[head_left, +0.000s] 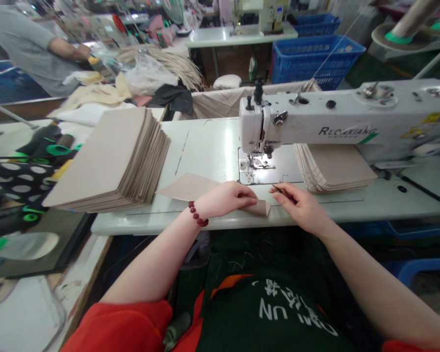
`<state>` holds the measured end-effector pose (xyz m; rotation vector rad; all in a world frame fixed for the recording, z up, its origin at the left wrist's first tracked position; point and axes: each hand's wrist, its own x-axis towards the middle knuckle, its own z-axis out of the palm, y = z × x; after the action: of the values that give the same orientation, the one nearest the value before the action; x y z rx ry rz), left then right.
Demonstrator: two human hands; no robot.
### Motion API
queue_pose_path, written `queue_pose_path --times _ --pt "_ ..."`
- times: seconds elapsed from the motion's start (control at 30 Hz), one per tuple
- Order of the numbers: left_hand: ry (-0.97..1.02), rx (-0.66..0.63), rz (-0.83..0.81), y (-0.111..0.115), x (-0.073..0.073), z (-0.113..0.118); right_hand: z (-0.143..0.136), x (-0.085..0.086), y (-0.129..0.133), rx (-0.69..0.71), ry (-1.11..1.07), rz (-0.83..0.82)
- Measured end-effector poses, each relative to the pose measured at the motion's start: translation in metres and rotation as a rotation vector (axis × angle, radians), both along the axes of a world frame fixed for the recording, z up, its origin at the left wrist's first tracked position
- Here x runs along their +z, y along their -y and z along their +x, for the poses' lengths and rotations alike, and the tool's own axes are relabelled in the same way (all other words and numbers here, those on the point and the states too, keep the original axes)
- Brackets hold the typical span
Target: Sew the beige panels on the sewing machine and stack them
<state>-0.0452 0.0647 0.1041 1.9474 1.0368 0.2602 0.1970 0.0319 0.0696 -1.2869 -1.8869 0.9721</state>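
Note:
My left hand [229,199], with a dark red bead bracelet [198,213] at the wrist, has its fingers curled over a beige panel [190,187] at the table's front edge. One end of that panel bends up by my fingertips; the hand covers its middle. My right hand [302,204] is closed around a small dark pointed tool [284,192], perhaps snips or tweezers, its tip toward the left. Just beyond both hands is the needle area of a white sewing machine [308,115]. Nothing lies under the presser foot [258,161].
A tall stack of beige panels [99,151] stands on the left of the table [205,132]. A smaller stack [341,166] sits beneath the machine arm. Thread spools [58,146] lie at far left. Blue crates [311,58] and a co-worker's arm [68,49] show behind.

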Motion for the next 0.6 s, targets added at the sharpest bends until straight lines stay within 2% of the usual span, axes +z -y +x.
queue_pose_path --times 0.17,0.23,0.3,0.4,0.47,0.53,0.6 --pt "-0.027 -0.008 0.016 0.005 -0.001 0.006 -0.019 -0.011 0.014 0.008 -0.060 -0.164" --pt "-0.011 -0.010 0.042 0.011 -0.007 0.005 -0.024 -0.014 0.015 -0.015 -0.108 -0.172" --pt "-0.025 0.008 0.138 0.016 -0.018 -0.005 -0.022 -0.016 0.014 -0.058 -0.168 -0.160" --pt "-0.137 0.089 0.344 0.023 -0.037 -0.043 -0.003 -0.021 0.013 -0.166 -0.271 -0.171" --pt "-0.186 0.165 0.387 0.029 -0.042 -0.078 0.014 -0.025 0.015 -0.251 -0.379 -0.223" --pt "-0.161 0.260 0.344 0.039 -0.036 -0.111 0.029 -0.026 0.018 -0.307 -0.514 -0.294" --pt "-0.065 0.392 0.241 0.051 -0.021 -0.135 0.037 -0.022 0.021 -0.336 -0.645 -0.355"
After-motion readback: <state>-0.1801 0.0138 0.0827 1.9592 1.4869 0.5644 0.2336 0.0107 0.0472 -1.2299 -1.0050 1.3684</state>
